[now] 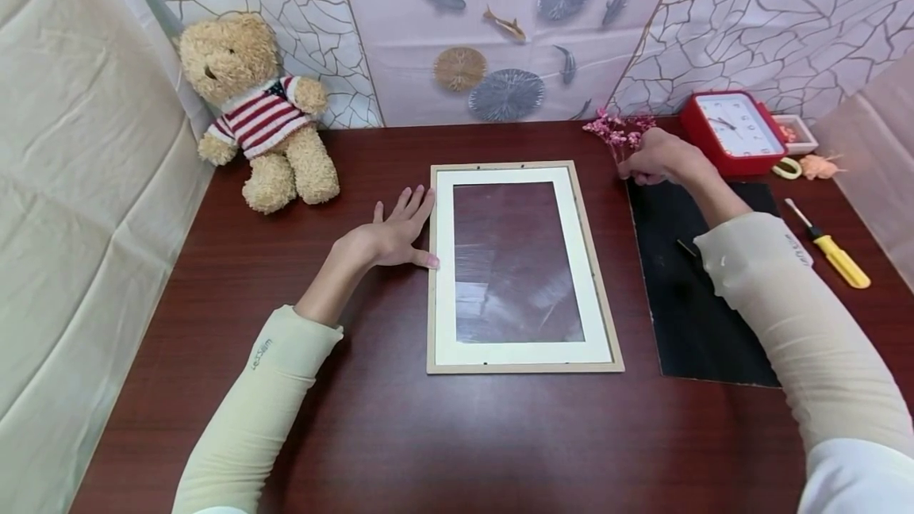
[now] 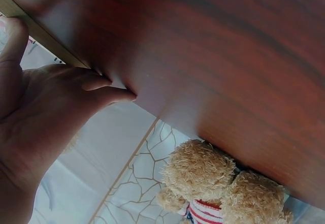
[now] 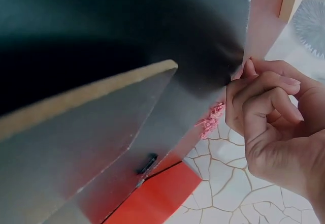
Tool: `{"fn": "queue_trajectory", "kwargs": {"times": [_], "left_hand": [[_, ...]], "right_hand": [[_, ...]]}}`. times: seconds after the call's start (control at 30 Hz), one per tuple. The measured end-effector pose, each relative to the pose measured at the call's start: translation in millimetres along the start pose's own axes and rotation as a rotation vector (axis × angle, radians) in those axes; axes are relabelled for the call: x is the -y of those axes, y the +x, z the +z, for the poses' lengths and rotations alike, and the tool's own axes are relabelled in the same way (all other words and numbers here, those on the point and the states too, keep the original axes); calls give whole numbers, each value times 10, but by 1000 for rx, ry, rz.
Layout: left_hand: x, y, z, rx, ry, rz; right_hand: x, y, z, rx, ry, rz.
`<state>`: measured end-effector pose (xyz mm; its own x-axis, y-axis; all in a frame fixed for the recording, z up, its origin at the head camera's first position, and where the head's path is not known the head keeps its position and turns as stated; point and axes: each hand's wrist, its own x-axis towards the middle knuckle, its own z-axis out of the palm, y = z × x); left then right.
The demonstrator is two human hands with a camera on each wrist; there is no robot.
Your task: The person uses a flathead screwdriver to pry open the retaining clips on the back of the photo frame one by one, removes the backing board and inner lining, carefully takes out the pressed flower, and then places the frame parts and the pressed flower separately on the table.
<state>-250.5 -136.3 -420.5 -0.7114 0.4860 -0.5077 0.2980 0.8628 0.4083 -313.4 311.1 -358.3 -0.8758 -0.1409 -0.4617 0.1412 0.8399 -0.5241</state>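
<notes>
A light wooden picture frame (image 1: 524, 369) with a white mat (image 1: 524, 353) round its pane lies flat on the table. My left hand (image 1: 391, 238), fingers spread, rests along the frame's left side, its thumb at the edge. In the left wrist view that hand (image 2: 48, 94) lies against the frame's wooden edge (image 2: 48, 41). At the back right, my right hand (image 1: 664, 155) pinches the thin stem of a sprig of pink flowers (image 1: 614, 132). The right wrist view shows its curled fingers, with the pink blossoms (image 3: 213, 121) past them.
A black backing board (image 1: 703, 339) lies under my right forearm. Beyond it stand a red clock (image 1: 739, 129) and a small white tray (image 1: 805, 143). A yellow-handled screwdriver (image 1: 841, 260) lies at the right. A teddy bear (image 1: 257, 113) sits at the back left.
</notes>
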Motion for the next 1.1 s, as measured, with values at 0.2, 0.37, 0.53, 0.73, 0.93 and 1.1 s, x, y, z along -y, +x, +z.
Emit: {"fn": "queue_trajectory", "kwargs": {"times": [0.2,0.37,0.53,0.73,0.93,1.1], "left_hand": [[42,-12,12,-3,5,-3],[92,-50,15,-23,-3,13],[77,-115,108,-70,-70,77],[-258,-214,352,-187,-146,82],[-635,-232,483,-377,14,-64],[-781,-266,501,-455,283,-121]], "right_hand": [[140,-158,39,-50,-67,-46],[450,-488,338,-65,-84,-172],[666,-935,847,-64,-217,-339],[661,-1324,1229,-67,-304,-269],[605,-1419,1304,22,-251,-199],[577,-1419,1299,31,-216,-211]]}}
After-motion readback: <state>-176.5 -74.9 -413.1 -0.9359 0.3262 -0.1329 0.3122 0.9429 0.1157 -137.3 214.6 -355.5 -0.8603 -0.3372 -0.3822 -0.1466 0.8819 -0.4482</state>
